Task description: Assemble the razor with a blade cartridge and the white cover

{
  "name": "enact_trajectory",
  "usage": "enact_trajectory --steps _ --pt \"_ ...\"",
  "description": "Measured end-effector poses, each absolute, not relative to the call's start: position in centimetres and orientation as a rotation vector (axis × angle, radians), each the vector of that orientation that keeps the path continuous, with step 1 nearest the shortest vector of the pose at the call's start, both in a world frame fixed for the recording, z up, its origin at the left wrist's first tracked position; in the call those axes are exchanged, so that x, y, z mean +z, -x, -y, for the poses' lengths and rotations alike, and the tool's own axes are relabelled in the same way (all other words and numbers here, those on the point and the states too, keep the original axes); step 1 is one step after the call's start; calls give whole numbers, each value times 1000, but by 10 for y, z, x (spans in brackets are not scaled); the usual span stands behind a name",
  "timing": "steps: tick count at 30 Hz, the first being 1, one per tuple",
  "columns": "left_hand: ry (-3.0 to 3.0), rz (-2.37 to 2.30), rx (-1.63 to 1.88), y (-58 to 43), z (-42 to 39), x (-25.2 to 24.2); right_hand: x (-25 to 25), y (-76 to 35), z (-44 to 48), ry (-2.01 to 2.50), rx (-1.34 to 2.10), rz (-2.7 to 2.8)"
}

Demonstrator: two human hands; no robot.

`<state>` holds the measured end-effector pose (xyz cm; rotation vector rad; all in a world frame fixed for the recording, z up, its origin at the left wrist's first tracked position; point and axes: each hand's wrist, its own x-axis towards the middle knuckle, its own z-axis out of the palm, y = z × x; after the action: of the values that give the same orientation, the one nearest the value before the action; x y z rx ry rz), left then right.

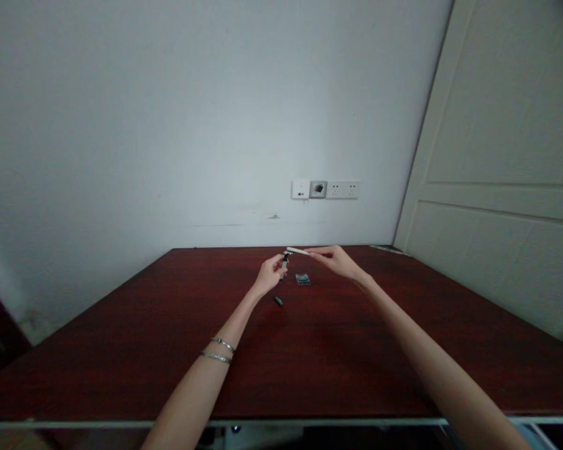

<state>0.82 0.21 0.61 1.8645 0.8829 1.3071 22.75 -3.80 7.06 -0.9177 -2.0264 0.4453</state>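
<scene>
In my left hand [269,275] is what looks like a razor [284,265], with a light grey handle and a black neck. It stands nearly upright, its head at the top, my fingers closed round the handle. My right hand [336,259] pinches one end of a slim white stick [298,251], perhaps a brush. The stick lies almost level, and its far end meets or nearly meets the razor's head; whether they touch I cannot tell. Below the hands, a small clear case [303,279] with dark green contents rests on the table. Nearer me lies a small dark green piece [278,300].
The dark red wooden table [338,350] runs back to a white wall [216,125]. Sockets [342,189] are set in the wall above the table's back edge. A pale panelled door [497,156] stands along the right side. A thin pale strip [389,250] lies at the back right.
</scene>
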Motion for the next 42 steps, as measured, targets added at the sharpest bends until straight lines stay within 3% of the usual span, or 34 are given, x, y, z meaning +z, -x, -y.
enact_trajectory --steps 11,22,42 --pt "-1751 -922 1285 -10 4 10 72 -227 40 923 470 2136" --pt "-1461 -903 1054 -17 30 33 67 -220 18 1102 -55 2023" --pt "-1454 -669 1098 -13 24 29 62 -240 12 998 130 1947"
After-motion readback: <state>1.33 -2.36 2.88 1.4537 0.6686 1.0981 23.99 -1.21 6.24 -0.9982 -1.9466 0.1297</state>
